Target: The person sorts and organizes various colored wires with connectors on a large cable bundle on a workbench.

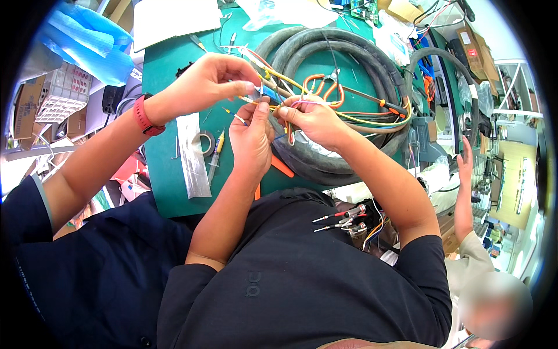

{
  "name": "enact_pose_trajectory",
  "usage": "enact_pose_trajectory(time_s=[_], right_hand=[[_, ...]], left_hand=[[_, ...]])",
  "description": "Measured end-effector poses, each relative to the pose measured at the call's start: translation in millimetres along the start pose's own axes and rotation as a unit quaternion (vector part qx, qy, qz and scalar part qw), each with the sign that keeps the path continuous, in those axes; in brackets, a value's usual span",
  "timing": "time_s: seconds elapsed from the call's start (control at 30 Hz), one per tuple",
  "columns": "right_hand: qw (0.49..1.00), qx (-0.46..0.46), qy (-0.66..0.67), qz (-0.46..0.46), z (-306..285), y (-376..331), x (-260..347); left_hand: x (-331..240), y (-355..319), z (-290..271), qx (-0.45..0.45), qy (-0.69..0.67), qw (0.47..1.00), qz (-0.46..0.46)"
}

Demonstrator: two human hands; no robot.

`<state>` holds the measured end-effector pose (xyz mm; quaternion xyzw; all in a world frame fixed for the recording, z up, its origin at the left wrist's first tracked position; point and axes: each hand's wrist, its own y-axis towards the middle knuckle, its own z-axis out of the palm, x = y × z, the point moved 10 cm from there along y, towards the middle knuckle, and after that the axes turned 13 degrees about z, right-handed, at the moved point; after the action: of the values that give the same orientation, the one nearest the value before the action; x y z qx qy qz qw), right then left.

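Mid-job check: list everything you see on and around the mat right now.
mat: one, green, on the bench
hose coil: one, black, far side of the mat
wires: bundle, orange, yellow, blue, red, over the hose coil
tape roll: one, grey, left on the mat
syringe: one, yellow, right of the tape roll
foil strip: one, silver, left of the tape roll
screwdriver: one, orange-black handle, on the coil's right
co-worker's hand: one, red wristband, pinching wires
left hand: grip on wires
right hand: grip on wires
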<state>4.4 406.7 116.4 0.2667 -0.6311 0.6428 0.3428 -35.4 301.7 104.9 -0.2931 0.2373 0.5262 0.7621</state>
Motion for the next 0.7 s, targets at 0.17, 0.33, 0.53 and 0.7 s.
enact_pose_trajectory(time_s=[0.17, 0.33, 0.53, 0.7], right_hand=[[1.0, -0.004, 0.013, -0.01, -1.7, -3.2, 0.5], [0.999, -0.024, 0.045, -0.015, -1.5, -4.9, 3.7], [0.991, -0.086, -0.063, -0.075, -2.3, -14.0, 16.6], [0.85, -0.198, -0.36, -0.331, 21.7, -51.9, 59.0]], left_hand=[[7.9, -0.9, -6.2, 0.005, -0.002, 1.0, 0.009], [7.2, 1.6, -12.7, -0.02, 0.001, 1.0, 0.018], [4.6, 1.7, -13.7, -0.041, -0.015, 0.999, 0.004], [13.0, 2.2, -3.7, 0.004, -0.061, 0.997, -0.046]])
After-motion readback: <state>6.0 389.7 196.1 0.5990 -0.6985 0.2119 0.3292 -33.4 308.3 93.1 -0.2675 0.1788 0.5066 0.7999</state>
